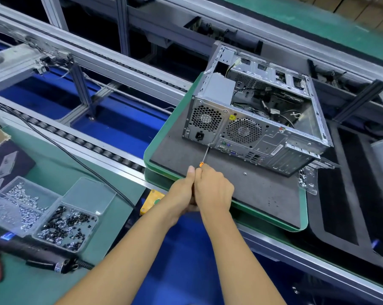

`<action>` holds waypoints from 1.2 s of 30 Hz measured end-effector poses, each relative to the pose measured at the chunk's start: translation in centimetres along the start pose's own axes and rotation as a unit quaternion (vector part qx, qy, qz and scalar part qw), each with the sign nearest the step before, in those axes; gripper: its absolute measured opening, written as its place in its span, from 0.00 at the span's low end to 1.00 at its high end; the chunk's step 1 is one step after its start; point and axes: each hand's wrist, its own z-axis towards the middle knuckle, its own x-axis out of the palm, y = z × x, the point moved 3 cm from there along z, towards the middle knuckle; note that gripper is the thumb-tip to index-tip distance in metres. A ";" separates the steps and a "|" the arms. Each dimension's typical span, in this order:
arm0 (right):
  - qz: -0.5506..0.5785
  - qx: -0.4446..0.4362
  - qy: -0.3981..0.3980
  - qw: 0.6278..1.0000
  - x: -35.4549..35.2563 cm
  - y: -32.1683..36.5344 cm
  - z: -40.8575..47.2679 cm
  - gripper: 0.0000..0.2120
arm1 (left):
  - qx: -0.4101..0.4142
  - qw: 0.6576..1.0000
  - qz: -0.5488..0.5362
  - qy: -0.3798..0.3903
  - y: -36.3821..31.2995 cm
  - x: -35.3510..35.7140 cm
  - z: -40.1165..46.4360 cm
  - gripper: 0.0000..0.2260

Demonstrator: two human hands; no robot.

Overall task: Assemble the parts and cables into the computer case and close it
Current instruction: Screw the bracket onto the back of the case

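Both hands (pixel 199 186) round screwdriver (pixel 205 156)

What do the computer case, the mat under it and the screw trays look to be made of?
Computer case: bare sheet metal, apparently steel, dull grey with punched vent holes and folded edges. Mat: dark grey, matte and speckled, likely foam or rubber, on a green-edged pallet. Screw trays: clear plastic, since the contents and table show through.

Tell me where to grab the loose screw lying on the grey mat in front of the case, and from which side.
Pinch the loose screw by its head, coming straight down from above. It lies alone on the flat grey mat, apart from the computer case and both hands, so nothing blocks a fingertip pinch. Its exact pose is too small to tell.
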 end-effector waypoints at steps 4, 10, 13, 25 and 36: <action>0.006 -0.041 -0.075 0.996 -3.5 -0.7 1.2 0.14 | 0.007 0.998 -0.055 -0.020 -0.2 0.6 0.0 0.22; -0.031 -0.180 -0.310 0.933 -13.9 -3.3 9.6 0.29 | 0.043 0.996 -0.010 -0.073 0.1 1.3 0.8 0.15; -0.107 -0.176 -0.005 0.979 -14.7 -4.2 14.6 0.15 | 0.129 0.971 0.145 -0.139 -0.1 1.3 0.6 0.11; -0.096 -0.247 0.050 0.963 -13.5 -4.8 15.6 0.08 | 0.195 0.897 0.311 -0.248 -1.5 1.0 0.5 0.15; -0.082 -0.227 0.062 0.968 -13.8 -4.6 14.5 0.10 | 0.151 0.975 0.083 -0.139 0.6 0.7 1.2 0.12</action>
